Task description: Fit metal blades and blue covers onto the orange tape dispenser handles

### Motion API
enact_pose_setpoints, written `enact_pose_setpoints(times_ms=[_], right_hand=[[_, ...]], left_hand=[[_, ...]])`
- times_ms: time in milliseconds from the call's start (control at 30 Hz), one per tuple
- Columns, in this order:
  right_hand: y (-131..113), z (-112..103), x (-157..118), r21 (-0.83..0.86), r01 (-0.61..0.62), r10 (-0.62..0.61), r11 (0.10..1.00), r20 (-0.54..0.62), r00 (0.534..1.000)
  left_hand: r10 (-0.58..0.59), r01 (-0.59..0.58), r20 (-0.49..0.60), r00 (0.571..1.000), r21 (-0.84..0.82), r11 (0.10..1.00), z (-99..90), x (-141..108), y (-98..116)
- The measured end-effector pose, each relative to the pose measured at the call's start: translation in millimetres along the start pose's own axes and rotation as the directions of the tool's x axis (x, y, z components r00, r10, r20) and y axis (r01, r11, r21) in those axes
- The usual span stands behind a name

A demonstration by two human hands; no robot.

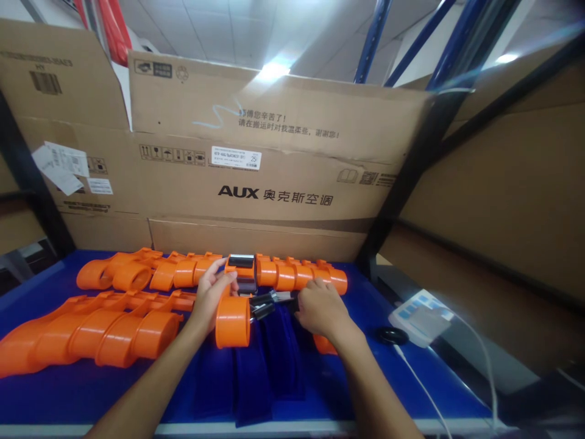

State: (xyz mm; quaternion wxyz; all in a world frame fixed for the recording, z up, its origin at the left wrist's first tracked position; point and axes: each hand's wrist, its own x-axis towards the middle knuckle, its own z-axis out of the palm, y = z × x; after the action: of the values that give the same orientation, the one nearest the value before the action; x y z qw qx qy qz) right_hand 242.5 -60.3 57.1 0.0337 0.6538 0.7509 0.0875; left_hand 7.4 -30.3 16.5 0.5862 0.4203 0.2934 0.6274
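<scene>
Orange plastic: pinched holder [233, 323] in left hand [214, 289]; curled right hand [322, 308] round dark piece [291, 303], mostly hidden, just right of holder. Probably risked skewing holder by pushing off-line, or bumping orange row [292, 274] beyond right-hand grip through overreaching.

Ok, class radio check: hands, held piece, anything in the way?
Left hand gripping orange plastic ring-ended piece. Right hand closed around dark object, mostly hidden. Possible crowding: row of orange plastic pieces just behind.

An orange piece [233, 323] is held by the left hand [211, 299]. A dark tool [292, 305] is gripped by the right hand [321, 310].
</scene>
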Motion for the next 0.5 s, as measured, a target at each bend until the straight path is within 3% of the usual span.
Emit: enact_pose_setpoints(times_ms=[200, 333, 433, 500], right_hand=[[2, 0, -3, -0.021, -0.018, 0.017, 1.0, -0.054, 0.998], [9, -13, -10, 0.05, -0.045, 0.053, 0.998, -0.166, 0.985], [9, -22, -9, 0.265, 0.012, 0.073, 0.964, -0.307, 0.949], [5, -24, -1, 0.524, 0.107, 0.12, 0.845, -0.381, 0.917]], left_hand=[[0.015, -0.016, 0.011, 1.0, 0.029, 0.999, -0.8, 1, 0], [0.016, -0.016, 0.011, 1.0, 0.027, 0.999, -0.5, 1, 0], [-0.002, 0.002, 0.003, 1.0, 0.005, 1.0, -0.9, 1, -1], [-0.008, 0.008, -0.012, 1.0, -0.003, 1.0, -1.8, 2, -1]])
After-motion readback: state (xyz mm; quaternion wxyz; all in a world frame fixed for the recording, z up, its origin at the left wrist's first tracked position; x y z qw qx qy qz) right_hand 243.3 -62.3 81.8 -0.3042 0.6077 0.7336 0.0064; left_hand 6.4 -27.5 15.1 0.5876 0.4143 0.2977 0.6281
